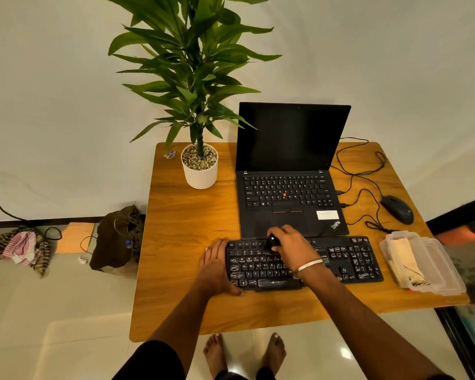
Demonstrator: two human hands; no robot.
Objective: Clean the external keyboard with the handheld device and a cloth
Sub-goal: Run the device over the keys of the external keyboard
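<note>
A black external keyboard (348, 260) lies near the front of the wooden table (187, 223), just in front of the laptop. My right hand (291, 246) grips a small black handheld device (272, 242) and holds it down on the upper rows of keys, left of the middle. My left hand (217, 266) lies flat along the keyboard's left end, fingers straight, thumb at its front corner. A pale cloth (403, 259) lies folded inside a clear plastic container (439, 267) to the right of the keyboard.
An open black laptop (288, 171) stands behind the keyboard. A potted plant (200, 167) is at the back left, a black mouse (396, 209) and looping cables at the back right. A dark bag (118, 237) and cloths lie on the floor left of the table.
</note>
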